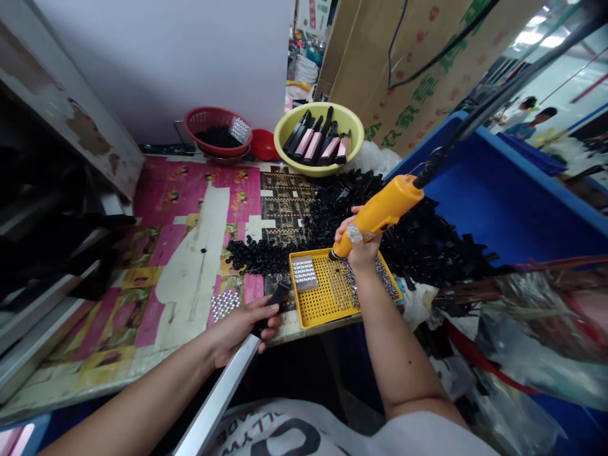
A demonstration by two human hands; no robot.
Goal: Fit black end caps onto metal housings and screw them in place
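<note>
My left hand (247, 323) is closed around the black end fitting (278, 295) of a long silver metal bar (221, 396), which slants down toward my lap. A yellow electric screwdriver (380, 212) is gripped in my right hand (363, 250), its tip pointing down over a yellow perforated tray (316, 310). In that tray lie many small screws (349, 285) and a clear block with rows of shiny metal pieces (304, 272). To the left of my left wrist, a patch of small silver pieces (225, 305) lies on the table.
Small black parts (256, 254) are heaped behind the tray, with more black pieces (427, 244) at right. A yellow bowl (355, 149) holds black and pink handles; a red basket (194, 130) stands left of it. A blue bin (513, 190) borders the right. Metal bars (42, 329) are stacked at left.
</note>
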